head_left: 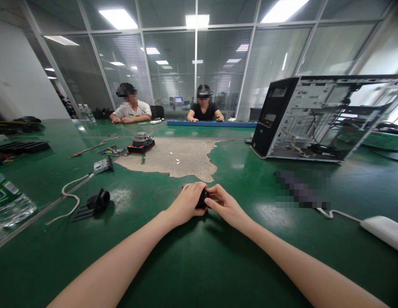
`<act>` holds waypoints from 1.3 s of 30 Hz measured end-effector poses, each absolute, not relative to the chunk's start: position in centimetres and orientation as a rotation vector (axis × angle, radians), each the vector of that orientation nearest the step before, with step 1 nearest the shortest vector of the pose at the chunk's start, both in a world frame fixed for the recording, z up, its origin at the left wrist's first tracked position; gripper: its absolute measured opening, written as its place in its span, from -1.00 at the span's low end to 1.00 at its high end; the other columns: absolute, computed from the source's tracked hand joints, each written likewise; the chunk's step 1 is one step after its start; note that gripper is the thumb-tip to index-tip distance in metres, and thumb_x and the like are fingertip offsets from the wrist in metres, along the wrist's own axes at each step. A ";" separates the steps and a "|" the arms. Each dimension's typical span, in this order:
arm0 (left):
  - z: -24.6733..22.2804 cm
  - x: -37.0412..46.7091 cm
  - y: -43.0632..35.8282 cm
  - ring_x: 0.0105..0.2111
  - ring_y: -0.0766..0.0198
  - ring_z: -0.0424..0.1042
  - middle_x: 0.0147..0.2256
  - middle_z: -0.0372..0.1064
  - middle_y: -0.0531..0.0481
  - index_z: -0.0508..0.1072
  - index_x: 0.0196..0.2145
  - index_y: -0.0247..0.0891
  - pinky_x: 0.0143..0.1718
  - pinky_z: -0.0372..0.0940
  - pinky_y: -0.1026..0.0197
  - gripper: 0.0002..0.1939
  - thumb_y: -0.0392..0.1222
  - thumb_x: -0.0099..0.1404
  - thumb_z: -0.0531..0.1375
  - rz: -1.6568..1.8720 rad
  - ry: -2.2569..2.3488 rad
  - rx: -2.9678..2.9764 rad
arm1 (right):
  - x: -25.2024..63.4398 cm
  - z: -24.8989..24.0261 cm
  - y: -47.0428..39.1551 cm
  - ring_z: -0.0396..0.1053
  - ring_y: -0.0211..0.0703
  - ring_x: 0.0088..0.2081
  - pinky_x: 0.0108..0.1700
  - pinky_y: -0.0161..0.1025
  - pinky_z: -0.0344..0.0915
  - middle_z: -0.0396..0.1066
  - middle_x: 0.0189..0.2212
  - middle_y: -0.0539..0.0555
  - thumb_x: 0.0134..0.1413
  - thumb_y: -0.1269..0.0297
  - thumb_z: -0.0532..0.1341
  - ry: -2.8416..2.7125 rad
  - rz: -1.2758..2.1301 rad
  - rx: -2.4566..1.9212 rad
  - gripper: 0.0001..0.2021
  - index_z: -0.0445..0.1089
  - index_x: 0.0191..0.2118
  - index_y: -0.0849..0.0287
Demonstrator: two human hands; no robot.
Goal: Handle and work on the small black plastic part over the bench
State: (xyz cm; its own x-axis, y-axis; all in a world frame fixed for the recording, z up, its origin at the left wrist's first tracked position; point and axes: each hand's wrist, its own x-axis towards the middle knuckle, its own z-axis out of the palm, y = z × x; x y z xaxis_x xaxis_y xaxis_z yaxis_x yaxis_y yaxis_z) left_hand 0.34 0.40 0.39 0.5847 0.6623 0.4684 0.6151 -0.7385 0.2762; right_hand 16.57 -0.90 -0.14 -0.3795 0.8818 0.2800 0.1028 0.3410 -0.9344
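A small black object (201, 199) is between my two hands, just above the green table (192, 265). My left hand (188, 199) wraps over its left side and top, with the fingers bent around it. From the right, my right hand (225, 206) pinches its edge with thumb and fingers. Most of the object is hidden by my hands, so its full shape cannot be made out. Beyond them lies a torn beige sheet (186, 156) with small white scraps on it.
An open computer case (276, 124) stands at the right, near a white power strip (383, 231). At the left are a black fan part (101, 201), a metal bracket (103, 165) with cable, and a water bottle (13, 201). Two people (203, 109) sit across the table.
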 end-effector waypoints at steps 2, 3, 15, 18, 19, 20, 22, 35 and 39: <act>0.3 0.4 0.4 -0.11 0.13 0.20 -0.13 0.19 -0.08 0.07 -0.08 -0.23 -0.09 0.09 0.06 -0.46 -0.29 -0.02 0.18 0.871 1.101 2.723 | 16.4 -0.3 -0.6 0.31 -0.27 -0.30 -0.25 -0.25 0.32 0.28 -0.35 -0.01 -0.04 0.23 0.14 -1.696 1.136 -0.925 -0.83 0.19 -0.31 0.14; 0.3 0.4 0.4 -0.11 0.12 0.20 -0.14 0.19 -0.08 0.07 -0.08 -0.22 -0.09 0.09 0.06 -0.46 -0.28 -0.02 0.18 0.872 1.102 2.724 | 16.3 -0.3 -0.4 0.31 -0.27 -0.31 -0.26 -0.25 0.32 0.28 -0.35 -0.01 -0.06 0.22 0.16 -1.672 1.139 -0.950 -0.82 0.19 -0.31 0.15; 0.3 0.4 0.4 -0.12 0.13 0.20 -0.14 0.19 -0.07 0.07 -0.08 -0.23 -0.09 0.08 0.05 -0.45 -0.31 -0.04 0.18 0.858 1.106 2.720 | 16.6 0.0 -0.9 0.32 -0.26 -0.27 -0.20 -0.23 0.31 0.27 -0.31 -0.01 -0.06 0.24 0.16 -1.722 1.160 -0.874 -0.81 0.20 -0.28 0.12; 0.1 0.5 0.5 -0.11 0.12 0.20 -0.14 0.19 -0.08 0.07 -0.08 -0.22 -0.09 0.09 0.04 -0.45 -0.28 -0.03 0.19 0.880 1.104 2.708 | 16.4 -0.3 -0.5 0.33 -0.27 -0.34 -0.26 -0.24 0.32 0.28 -0.35 -0.02 -0.08 0.20 0.17 -1.654 1.175 -0.918 -0.80 0.20 -0.31 0.14; 0.1 0.5 0.6 -0.12 0.12 0.21 -0.15 0.20 -0.07 0.08 -0.09 -0.21 -0.09 0.09 0.04 -0.46 -0.27 -0.03 0.19 0.879 1.103 2.705 | 16.3 -0.3 -0.3 0.33 -0.26 -0.33 -0.26 -0.24 0.32 0.29 -0.34 -0.01 -0.09 0.20 0.18 -1.640 1.174 -0.936 -0.79 0.20 -0.30 0.14; 0.0 0.5 0.6 -0.12 0.12 0.21 -0.15 0.20 -0.07 0.08 -0.09 -0.21 -0.10 0.09 0.04 -0.46 -0.27 -0.04 0.19 0.878 1.101 2.705 | 16.3 -0.3 -0.2 0.32 -0.25 -0.31 -0.25 -0.23 0.32 0.29 -0.33 0.01 -0.10 0.20 0.19 -1.634 1.174 -0.953 -0.77 0.21 -0.29 0.15; 0.0 0.5 0.6 -0.13 0.12 0.21 -0.16 0.21 -0.06 0.08 -0.09 -0.21 -0.09 0.09 0.04 -0.46 -0.28 -0.04 0.20 0.875 1.095 2.711 | 16.3 -0.2 -0.1 0.32 -0.23 -0.29 -0.24 -0.21 0.31 0.30 -0.31 0.04 -0.10 0.20 0.18 -1.646 1.188 -0.981 -0.75 0.21 -0.26 0.16; 0.4 0.4 0.4 -0.11 0.12 0.19 -0.13 0.19 -0.08 0.07 -0.08 -0.23 -0.08 0.08 0.06 -0.45 -0.29 -0.03 0.19 0.860 1.098 2.731 | 16.4 -0.4 -0.3 0.33 -0.24 -0.29 -0.23 -0.20 0.31 0.30 -0.31 0.02 -0.07 0.20 0.16 -1.643 1.188 -0.931 -0.78 0.19 -0.27 0.14; 0.4 0.4 0.4 -0.12 0.12 0.20 -0.14 0.20 -0.08 0.07 -0.08 -0.23 -0.08 0.09 0.06 -0.45 -0.30 -0.03 0.19 0.851 1.101 2.736 | 16.6 -0.4 0.0 0.30 -0.20 -0.21 -0.16 -0.17 0.28 0.30 -0.25 0.07 -0.06 0.22 0.16 -1.685 1.175 -0.959 -0.75 0.20 -0.21 0.15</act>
State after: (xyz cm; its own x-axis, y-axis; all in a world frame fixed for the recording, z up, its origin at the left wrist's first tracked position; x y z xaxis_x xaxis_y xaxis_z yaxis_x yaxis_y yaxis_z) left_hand 0.38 0.38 0.37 0.5896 0.6585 0.4677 0.6188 -0.7404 0.2624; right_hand 16.59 -0.05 -0.44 -0.3472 0.9138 0.2107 0.1183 0.2655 -0.9568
